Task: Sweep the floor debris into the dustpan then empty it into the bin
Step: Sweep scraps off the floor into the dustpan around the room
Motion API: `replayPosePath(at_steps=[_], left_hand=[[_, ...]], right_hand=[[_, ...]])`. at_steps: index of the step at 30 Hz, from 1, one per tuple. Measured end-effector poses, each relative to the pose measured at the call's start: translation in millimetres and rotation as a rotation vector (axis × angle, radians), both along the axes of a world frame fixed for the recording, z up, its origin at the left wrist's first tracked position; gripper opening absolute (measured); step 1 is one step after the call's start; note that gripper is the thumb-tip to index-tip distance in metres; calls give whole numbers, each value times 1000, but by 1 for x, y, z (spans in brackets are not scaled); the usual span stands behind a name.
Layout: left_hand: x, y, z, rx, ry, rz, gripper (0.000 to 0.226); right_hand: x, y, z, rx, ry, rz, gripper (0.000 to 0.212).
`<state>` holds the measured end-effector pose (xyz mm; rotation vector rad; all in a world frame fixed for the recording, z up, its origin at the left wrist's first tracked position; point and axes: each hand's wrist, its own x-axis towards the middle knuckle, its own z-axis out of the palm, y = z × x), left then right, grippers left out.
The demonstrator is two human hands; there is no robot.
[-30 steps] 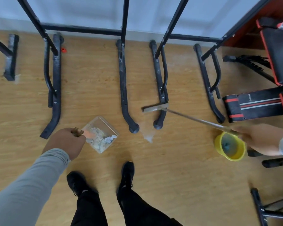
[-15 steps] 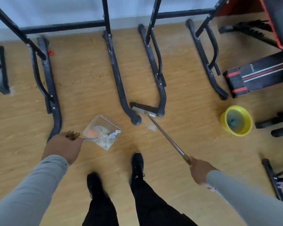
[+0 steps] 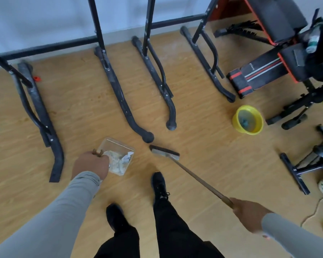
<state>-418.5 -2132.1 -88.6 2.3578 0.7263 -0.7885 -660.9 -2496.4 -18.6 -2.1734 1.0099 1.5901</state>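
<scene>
Dustpan, clear plastic, holding crumpled paper scraps, low over the wooden floor beside a black frame foot; left hand curled round its handle. Broom head lies just right of the pan, apart from it; right hand gripping the end of the long handle. Yellow bin stands well to the right, near the bench. Sweeping appears nearly complete. The next move probably calls for carrying the pan level to the bin and tipping it.
</scene>
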Motion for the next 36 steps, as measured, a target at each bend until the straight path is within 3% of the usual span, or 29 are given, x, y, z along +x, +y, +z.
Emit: replayPosePath(at_steps=[3,5,9,13,20,24,27,29,33,36], left_hand=[[-9,16,7,-4,17,-65,13],[-12,36,14,-2,24,-110,19],[-13,62,29,-32,10,-210,10],[-14,75,33,-20,32,-320,14],[-22,79,36,34,111,-575,24],[-31,70,42,64,109,-713,32],[-35,62,44,51,113,-773,31],[-36,55,43,51,116,-828,25],[-37,33,30,107,23,-923,11],[-45,13,12,140,-40,-983,23]], right_hand=[[-23,-7,36,-42,-164,-317,38],[-27,-4,44,-94,-241,-417,36],[10,10,-11,-85,-234,-327,40],[18,67,-76,-16,-103,-271,50],[-66,108,-50,-25,-24,-62,78],[-94,68,-12,-6,-88,-103,55],[-113,49,22,-10,-240,-347,44],[-119,47,37,18,-224,-579,41],[-95,47,8,-32,-257,-668,29],[-51,63,-47,-16,-227,-644,39]])
